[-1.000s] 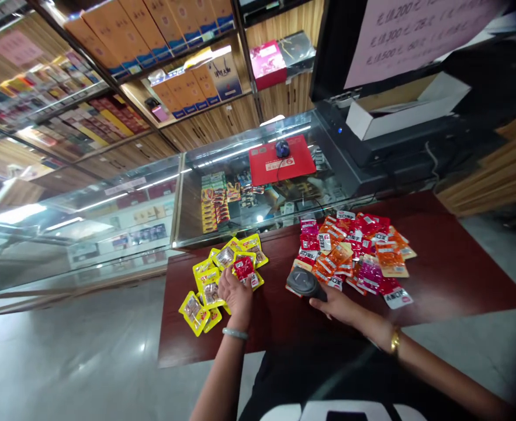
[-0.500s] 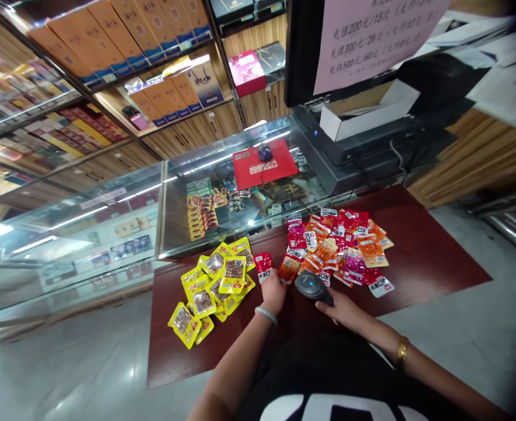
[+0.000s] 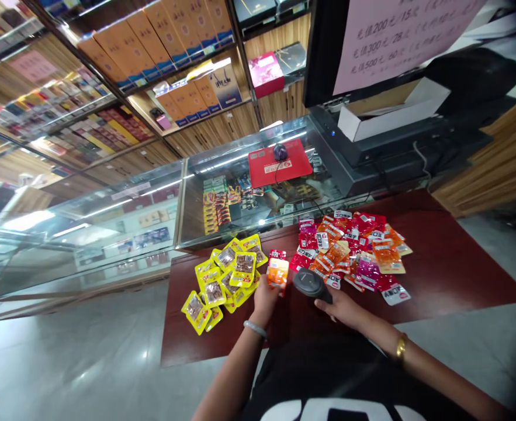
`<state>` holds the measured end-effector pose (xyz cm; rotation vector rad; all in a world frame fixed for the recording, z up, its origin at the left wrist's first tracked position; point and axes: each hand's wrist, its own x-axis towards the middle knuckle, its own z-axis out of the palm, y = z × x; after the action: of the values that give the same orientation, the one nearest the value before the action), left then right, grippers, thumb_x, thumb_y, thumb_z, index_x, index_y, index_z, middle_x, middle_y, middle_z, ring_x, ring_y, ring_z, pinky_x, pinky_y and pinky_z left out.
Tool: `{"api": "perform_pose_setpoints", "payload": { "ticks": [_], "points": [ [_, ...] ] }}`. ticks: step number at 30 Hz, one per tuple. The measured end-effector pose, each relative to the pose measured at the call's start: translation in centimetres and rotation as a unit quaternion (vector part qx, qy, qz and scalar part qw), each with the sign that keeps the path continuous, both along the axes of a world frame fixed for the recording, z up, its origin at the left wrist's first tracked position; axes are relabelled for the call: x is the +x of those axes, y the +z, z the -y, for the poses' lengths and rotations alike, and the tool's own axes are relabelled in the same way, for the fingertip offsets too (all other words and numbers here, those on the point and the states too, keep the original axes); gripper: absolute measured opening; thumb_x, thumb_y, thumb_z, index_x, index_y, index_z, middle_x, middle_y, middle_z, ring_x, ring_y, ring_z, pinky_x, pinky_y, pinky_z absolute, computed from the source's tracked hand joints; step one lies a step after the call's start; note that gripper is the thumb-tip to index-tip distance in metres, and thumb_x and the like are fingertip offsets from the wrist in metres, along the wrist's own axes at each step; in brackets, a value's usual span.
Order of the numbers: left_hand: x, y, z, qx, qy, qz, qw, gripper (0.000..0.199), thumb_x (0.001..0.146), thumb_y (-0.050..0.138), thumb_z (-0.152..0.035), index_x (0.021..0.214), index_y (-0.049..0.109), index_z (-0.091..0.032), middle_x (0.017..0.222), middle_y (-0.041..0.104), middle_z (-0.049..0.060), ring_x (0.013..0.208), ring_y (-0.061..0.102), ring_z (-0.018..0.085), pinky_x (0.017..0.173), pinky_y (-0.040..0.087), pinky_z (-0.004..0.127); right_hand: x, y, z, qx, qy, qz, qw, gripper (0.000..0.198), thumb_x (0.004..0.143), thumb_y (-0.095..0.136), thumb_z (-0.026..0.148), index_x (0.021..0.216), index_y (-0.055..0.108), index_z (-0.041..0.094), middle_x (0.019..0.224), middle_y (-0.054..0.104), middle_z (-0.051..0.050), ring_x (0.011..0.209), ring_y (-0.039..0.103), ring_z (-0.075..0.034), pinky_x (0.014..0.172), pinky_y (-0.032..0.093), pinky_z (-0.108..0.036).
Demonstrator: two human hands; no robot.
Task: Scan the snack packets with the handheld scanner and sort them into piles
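My left hand, with a pale bangle at its wrist, has its fingers closed at the lower edge of an orange snack packet. That packet lies over a red packet, of which only the edges show. In my right hand is a dark handheld barcode scanner, its head turned toward the orange packet. Beyond the scanner spreads a pile of red, orange and magenta snack packets. Several yellow snack packets are heaped left of my left hand.
Everything lies on a dark red tabletop against a glass display counter. On the counter are a red mouse pad, a mouse and a monitor with a pink paper sign. An open white box stands below the monitor.
My left hand has brought the orange packet from the pile's side leftward onto the red packet. The scanner stays in my right hand, nearly in place. The view has shifted slightly.
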<state>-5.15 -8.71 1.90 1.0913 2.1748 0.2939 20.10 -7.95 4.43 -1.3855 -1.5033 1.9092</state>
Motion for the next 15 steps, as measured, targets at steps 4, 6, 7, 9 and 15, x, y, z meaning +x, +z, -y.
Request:
{"api": "perform_pose_setpoints", "payload": {
  "ticks": [4, 6, 7, 9, 15],
  "points": [
    [-2.4, 2.3, -0.1, 0.118, 0.023, -0.213, 0.970, 0.052, 0.082, 0.066, -0.038, 0.127, 0.048, -0.019, 0.134, 0.055, 0.016, 0.130, 0.047, 0.032, 0.105, 0.037, 0.044, 0.7, 0.6, 0.1, -0.011, -0.002, -0.013, 1.000, 0.074, 0.073, 0.066, 0.072, 0.126, 0.061, 0.020, 0.066, 0.067, -0.001, 0.052, 0.058, -0.018, 0.055, 0.050, -0.031],
    [-1.4, 2.3, -1.3, 0.136, -0.032, -0.210, 0.968, 0.049, 0.084, 0.064, -0.035, 0.128, 0.049, -0.021, 0.139, 0.051, 0.014, 0.133, 0.043, 0.030, 0.110, 0.032, 0.043, 1.4, 0.5, 0.2, -0.018, -0.003, -0.002, 1.000, 0.072, 0.074, 0.066, 0.071, 0.124, 0.062, 0.020, 0.066, 0.067, -0.001, 0.053, 0.060, -0.019, 0.054, 0.050, -0.031],
    [-0.4, 1.9, -2.1, 0.130, -0.075, -0.182, 0.972, 0.047, 0.083, 0.065, -0.035, 0.126, 0.050, -0.022, 0.137, 0.053, 0.012, 0.132, 0.044, 0.029, 0.111, 0.031, 0.042, 1.7, 0.4, 0.2, -0.019, -0.003, 0.005, 1.000, 0.071, 0.074, 0.065, 0.071, 0.124, 0.063, 0.019, 0.066, 0.067, -0.001, 0.054, 0.061, -0.020, 0.055, 0.051, -0.032],
    [2.4, 0.5, -4.1, 0.112, -0.153, -0.120, 0.974, 0.048, 0.082, 0.067, -0.036, 0.125, 0.053, -0.021, 0.133, 0.056, 0.012, 0.129, 0.046, 0.028, 0.111, 0.031, 0.040, 2.4, 0.2, 0.3, -0.014, -0.007, 0.018, 1.000, 0.069, 0.075, 0.065, 0.069, 0.123, 0.063, 0.018, 0.067, 0.068, -0.002, 0.059, 0.063, -0.022, 0.058, 0.052, -0.033],
    [7.9, -3.6, -8.7, 0.025, -0.190, -0.107, 0.976, 0.042, 0.075, 0.075, -0.038, 0.108, 0.061, -0.016, 0.124, 0.061, 0.017, 0.121, 0.053, 0.031, 0.104, 0.036, 0.039, 4.3, -0.6, 0.3, 0.006, -0.025, 0.036, 0.999, 0.065, 0.075, 0.066, 0.068, 0.119, 0.065, 0.019, 0.077, 0.072, -0.005, 0.071, 0.068, -0.026, 0.067, 0.054, -0.037]
  ]
}}
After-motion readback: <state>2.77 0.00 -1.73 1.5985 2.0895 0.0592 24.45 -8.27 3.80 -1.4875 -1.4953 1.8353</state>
